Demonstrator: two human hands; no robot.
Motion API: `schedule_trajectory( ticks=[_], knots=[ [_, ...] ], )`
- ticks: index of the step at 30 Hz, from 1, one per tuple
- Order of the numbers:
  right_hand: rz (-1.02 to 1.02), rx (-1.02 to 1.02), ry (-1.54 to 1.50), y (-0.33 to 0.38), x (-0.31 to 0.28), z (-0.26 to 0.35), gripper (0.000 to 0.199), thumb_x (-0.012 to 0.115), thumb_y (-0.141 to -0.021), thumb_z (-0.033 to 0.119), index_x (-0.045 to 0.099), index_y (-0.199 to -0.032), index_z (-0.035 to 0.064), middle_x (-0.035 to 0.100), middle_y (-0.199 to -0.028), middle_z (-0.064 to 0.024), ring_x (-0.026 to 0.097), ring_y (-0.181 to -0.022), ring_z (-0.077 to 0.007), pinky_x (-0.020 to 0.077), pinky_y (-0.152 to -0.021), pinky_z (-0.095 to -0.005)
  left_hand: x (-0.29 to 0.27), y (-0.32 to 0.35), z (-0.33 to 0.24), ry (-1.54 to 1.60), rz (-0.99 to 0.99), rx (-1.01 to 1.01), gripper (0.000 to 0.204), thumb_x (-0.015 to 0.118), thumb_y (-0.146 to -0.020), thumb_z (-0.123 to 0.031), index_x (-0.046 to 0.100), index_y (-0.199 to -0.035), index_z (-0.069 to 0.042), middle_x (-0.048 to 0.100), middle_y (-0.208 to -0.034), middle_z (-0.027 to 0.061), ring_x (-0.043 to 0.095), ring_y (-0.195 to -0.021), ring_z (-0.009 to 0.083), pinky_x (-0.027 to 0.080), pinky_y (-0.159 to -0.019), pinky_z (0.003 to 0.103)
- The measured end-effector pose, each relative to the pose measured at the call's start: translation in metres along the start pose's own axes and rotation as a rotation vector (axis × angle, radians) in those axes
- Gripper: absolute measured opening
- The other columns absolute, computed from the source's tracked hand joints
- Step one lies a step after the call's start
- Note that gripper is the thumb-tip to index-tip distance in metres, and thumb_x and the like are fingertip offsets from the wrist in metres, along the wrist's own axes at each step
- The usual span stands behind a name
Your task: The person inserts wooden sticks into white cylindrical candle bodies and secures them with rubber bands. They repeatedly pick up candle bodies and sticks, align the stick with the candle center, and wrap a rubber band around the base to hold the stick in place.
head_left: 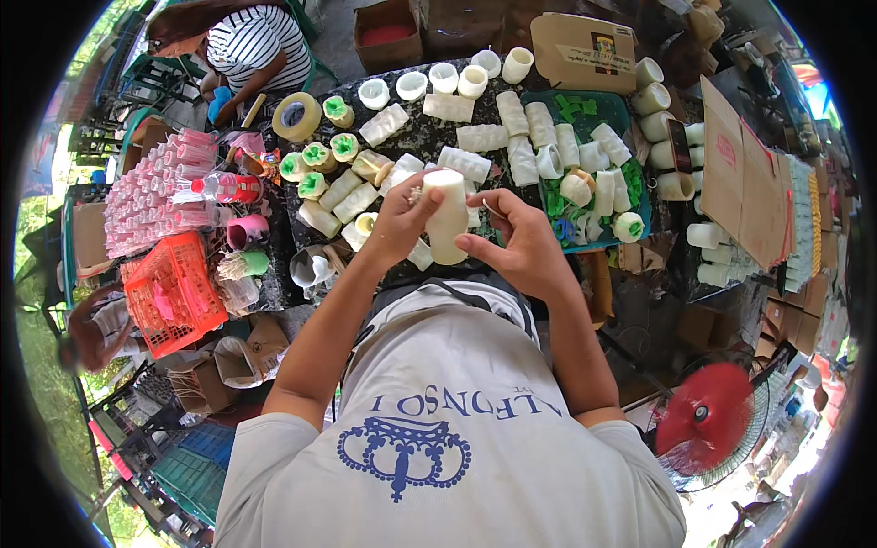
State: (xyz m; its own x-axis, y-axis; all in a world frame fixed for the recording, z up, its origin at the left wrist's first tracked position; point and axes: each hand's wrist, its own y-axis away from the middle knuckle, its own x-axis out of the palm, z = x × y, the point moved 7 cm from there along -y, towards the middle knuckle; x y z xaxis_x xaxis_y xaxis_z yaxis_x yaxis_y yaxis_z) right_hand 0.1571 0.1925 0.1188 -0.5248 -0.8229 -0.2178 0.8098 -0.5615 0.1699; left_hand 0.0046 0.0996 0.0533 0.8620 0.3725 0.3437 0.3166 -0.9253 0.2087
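Observation:
My left hand (397, 224) is wrapped around a smooth, whitish cylinder (446, 219) that looks like a wax candle, held upright in front of my chest. A small pale crumbly bit shows by its fingers. My right hand (521, 239) is just right of the cylinder, fingers curled and thumb tip close to its side. A thin pale strand or strip (494, 211) shows at its fingers, too small to name. Behind my hands, several ridged white cylinders (481, 138) lie on the dark table (416, 119). Others with green-lined openings (344, 146) stand to the left.
A green tray (639, 196) holds white pieces, green scraps and blue-handled scissors (564, 230). Left are a tape roll (297, 117), a red-capped bottle (228, 187) and an orange crate (174, 292). A red fan (703, 416) stands lower right. Another person (256, 50) sits at upper left.

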Motion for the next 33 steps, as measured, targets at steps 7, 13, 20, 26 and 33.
schedule_trajectory(
  ticks=[7,13,20,26,33],
  knots=[
    [-0.171,0.085,-1.562,-0.005,-0.027,-0.004,0.034,0.058,-0.106,0.038,0.054,-0.085,0.0113,0.041,-0.077,-0.0017,0.038,-0.072,-0.0184,0.0343,-0.072,-0.034,0.016,0.022,-0.032,-0.419,0.084,0.127,0.06,0.064,-0.103,-0.057,0.061,-0.142,-0.012,0.072,-0.11,0.0101,0.069,-0.101,0.019,0.054,-0.088,0.037],
    [-0.251,-0.062,-1.627,-0.018,-0.021,0.002,0.037,0.057,-0.106,0.04,0.055,-0.085,0.0103,0.042,-0.078,-0.0023,0.039,-0.074,-0.0182,0.0345,-0.076,-0.0356,0.047,0.025,-0.033,-0.889,0.343,0.086,0.054,0.059,-0.103,-0.058,0.068,-0.12,-0.008,0.071,-0.095,0.0122,0.068,-0.084,0.0262,0.053,-0.079,0.037],
    [-0.311,-0.171,-1.394,-0.018,-0.025,-0.001,0.032,0.056,-0.107,0.038,0.062,-0.093,0.0095,0.046,-0.081,-0.0033,0.044,-0.078,-0.0195,0.0385,-0.08,-0.0375,0.05,0.021,-0.046,-0.775,0.196,0.16,0.033,0.056,-0.109,-0.031,0.073,-0.099,-0.005,0.069,-0.081,0.0107,0.067,-0.073,0.0227,0.051,-0.069,0.035],
    [-0.717,-0.69,0.332,0.019,-0.048,0.091,0.02,0.068,-0.1,0.02,0.07,-0.115,0.0061,0.068,-0.106,-0.0096,0.064,-0.104,-0.0279,0.0426,-0.104,-0.0434,0.04,0.02,-0.039,-0.97,0.22,0.24,0.031,0.057,-0.108,-0.031,0.075,-0.097,-0.008,0.072,-0.081,0.0126,0.07,-0.076,0.0326,0.053,-0.068,0.042],
    [0.077,-0.207,0.451,0.004,-0.003,0.042,0.018,0.068,-0.101,0.021,0.071,-0.106,0.0036,0.076,-0.096,-0.0151,0.073,-0.086,-0.0371,0.0537,-0.081,-0.0471,0.044,0.023,-0.039,-0.994,0.293,0.196,0.032,0.053,-0.107,-0.026,0.075,-0.096,-0.005,0.071,-0.083,0.0165,0.07,-0.077,0.0356,0.053,-0.07,0.043]
  ],
)
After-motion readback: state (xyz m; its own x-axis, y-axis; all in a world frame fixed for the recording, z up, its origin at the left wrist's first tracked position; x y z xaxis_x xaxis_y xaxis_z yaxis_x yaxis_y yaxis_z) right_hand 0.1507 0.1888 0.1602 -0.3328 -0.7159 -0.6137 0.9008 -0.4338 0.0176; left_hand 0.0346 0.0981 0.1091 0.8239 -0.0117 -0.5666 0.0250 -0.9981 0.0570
